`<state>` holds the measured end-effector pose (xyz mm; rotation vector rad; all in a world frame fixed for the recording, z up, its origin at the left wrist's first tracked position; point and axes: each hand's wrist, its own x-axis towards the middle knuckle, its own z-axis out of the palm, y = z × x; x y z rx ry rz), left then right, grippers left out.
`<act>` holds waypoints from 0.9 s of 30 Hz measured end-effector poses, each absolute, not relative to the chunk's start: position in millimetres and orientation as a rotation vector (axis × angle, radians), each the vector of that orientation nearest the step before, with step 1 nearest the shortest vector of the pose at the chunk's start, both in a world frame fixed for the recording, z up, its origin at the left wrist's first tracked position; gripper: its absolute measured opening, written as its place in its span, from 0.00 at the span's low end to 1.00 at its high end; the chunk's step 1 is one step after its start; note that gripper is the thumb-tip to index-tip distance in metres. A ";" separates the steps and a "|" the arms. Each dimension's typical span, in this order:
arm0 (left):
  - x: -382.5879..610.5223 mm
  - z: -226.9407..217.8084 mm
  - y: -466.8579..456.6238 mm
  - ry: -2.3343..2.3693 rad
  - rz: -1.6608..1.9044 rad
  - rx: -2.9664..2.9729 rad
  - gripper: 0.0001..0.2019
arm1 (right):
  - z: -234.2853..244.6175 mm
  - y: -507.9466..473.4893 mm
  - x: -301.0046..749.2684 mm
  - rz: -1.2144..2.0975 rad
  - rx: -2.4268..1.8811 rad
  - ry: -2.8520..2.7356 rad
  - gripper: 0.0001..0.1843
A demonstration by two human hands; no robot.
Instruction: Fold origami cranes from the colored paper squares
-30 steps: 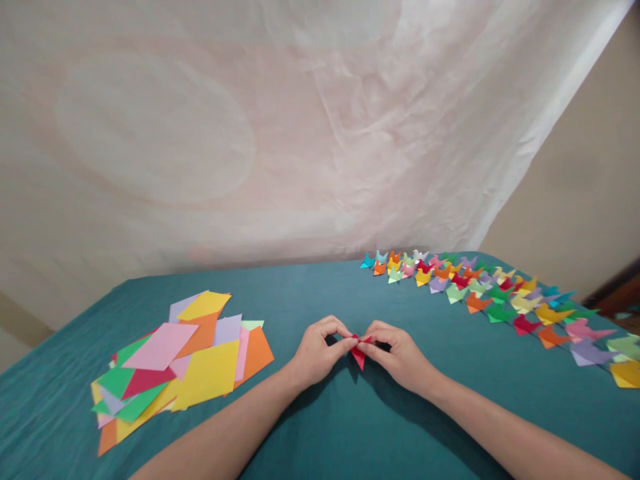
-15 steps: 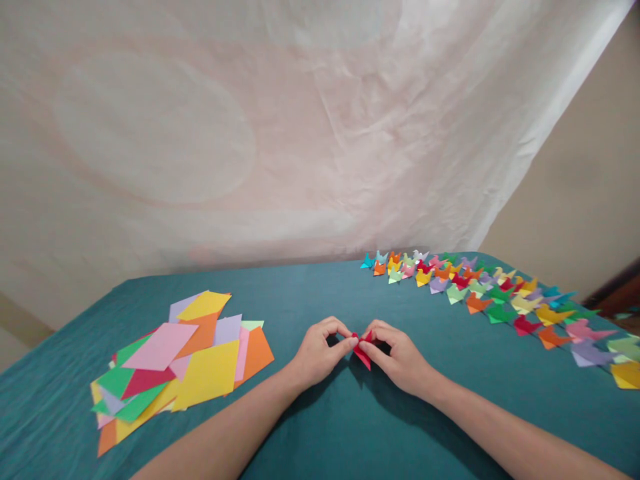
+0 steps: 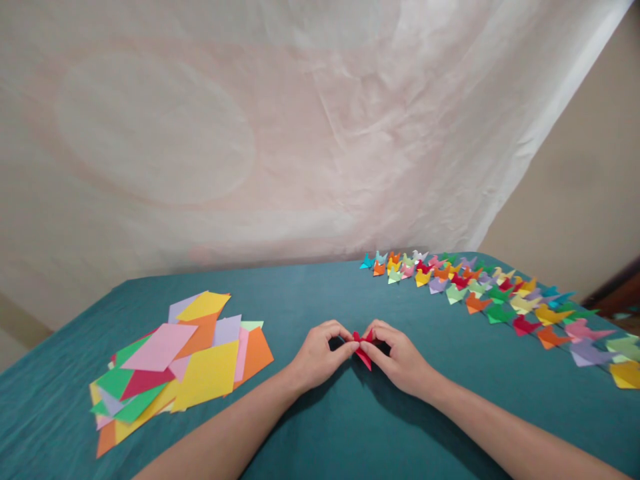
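A small red origami bird (image 3: 364,358) is held between my two hands, just above the teal tablecloth. My left hand (image 3: 325,353) pinches its left side between thumb and fingers. On the other side, my right hand (image 3: 397,357) grips it the same way, thumb tip near the left thumb. A red point of the folded paper hangs below the thumbs. Parts of the bird are hidden behind the fingertips.
Loose coloured paper sheets (image 3: 207,377) lie in an overlapping pile to the left. Several rows of folded paper birds (image 3: 479,304) in many colours stand along the right. A pale cloth (image 3: 280,133) hangs behind the teal-covered table (image 3: 290,293).
Almost nothing differs. Both hands keep their pinch on the red bird, with only a very slight shift of the fingers.
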<state>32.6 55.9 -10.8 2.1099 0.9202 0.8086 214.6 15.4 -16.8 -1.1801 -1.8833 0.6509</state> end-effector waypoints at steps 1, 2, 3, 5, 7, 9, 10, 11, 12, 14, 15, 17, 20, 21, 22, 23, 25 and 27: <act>32.8 -10.9 55.9 0.918 0.808 2.115 0.06 | -17.0 15.5 214.7 0.646 -1.180 -1.885 0.12; 33.0 -11.0 55.7 0.916 0.809 2.122 0.06 | -17.4 15.7 214.7 0.642 -1.183 -1.887 0.12; 33.2 -11.1 55.5 0.913 0.815 2.132 0.06 | -18.0 16.0 214.8 0.637 -1.186 -1.891 0.12; 33.6 -11.7 54.8 0.913 0.832 2.157 0.05 | -19.8 16.3 214.9 0.624 -1.193 -1.901 0.11; 33.9 -12.5 54.2 0.915 0.845 2.188 0.04 | -21.6 16.3 215.0 0.604 -1.198 -1.911 0.11; 34.1 -13.4 54.1 0.913 0.848 2.215 0.03 | -22.7 15.9 214.8 0.588 -1.199 -1.921 0.10; 34.1 -13.8 54.1 0.912 0.849 2.225 0.03 | -22.7 15.6 214.6 0.582 -1.200 -1.925 0.10; 34.1 -14.2 54.3 0.910 0.849 2.232 0.02 | -22.6 15.3 214.4 0.577 -1.200 -1.931 0.10; 34.0 -14.4 54.5 0.910 0.850 2.237 0.02 | -22.3 15.1 214.2 0.572 -1.200 -1.938 0.09; 33.7 -14.3 54.9 0.912 0.847 2.247 0.02 | -21.8 15.0 214.0 0.558 -1.202 -1.947 0.09; 33.5 -13.9 54.9 0.916 0.839 2.257 0.02 | -21.8 15.1 214.0 0.549 -1.202 -1.948 0.09; 32.9 -12.5 54.6 0.933 0.810 2.292 0.03 | -22.4 15.5 214.2 0.530 -1.203 -1.947 0.09; 32.0 -10.3 52.9 0.966 0.748 2.369 0.05 | -23.7 15.6 214.7 0.520 -1.199 -1.954 0.09; 31.8 -9.8 52.1 0.973 0.734 2.394 0.05 | -23.9 15.5 214.9 0.521 -1.199 -1.957 0.09; 31.6 -9.6 51.4 0.979 0.723 2.413 0.05 | -24.0 15.4 214.9 0.524 -1.198 -1.959 0.09; 31.4 -9.7 50.8 0.984 0.716 2.428 0.05 | -23.9 15.4 214.9 0.526 -1.197 -1.958 0.09; 31.2 -10.2 50.2 0.991 0.708 2.445 0.06 | -23.6 15.7 214.7 0.533 -1.191 -1.953 0.09; 31.0 -10.8 50.5 0.998 0.707 2.447 0.06 | -23.2 16.5 214.4 0.543 -1.182 -1.951 0.09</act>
